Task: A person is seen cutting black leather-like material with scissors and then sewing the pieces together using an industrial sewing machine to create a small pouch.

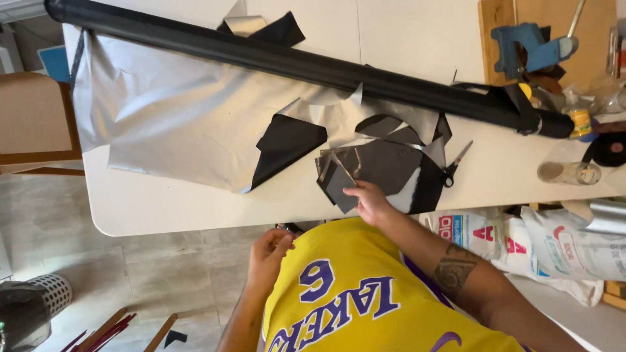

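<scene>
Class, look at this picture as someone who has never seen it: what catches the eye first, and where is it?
A long black roll lies slantwise across the white table, with silver sheet spread out from it. Near the table's front edge, one hand rests on a pile of dark cut pieces, scissors beside them. The other hand hangs below the table edge, at the yellow jersey.

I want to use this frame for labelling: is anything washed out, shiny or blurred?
Head view: even daylight, soft shadows; the silver sheet shows pale sheen, the dark cut pieces under the right hand glint; the left hand is slightly soft; the white table runs bright but not blown out.
</scene>
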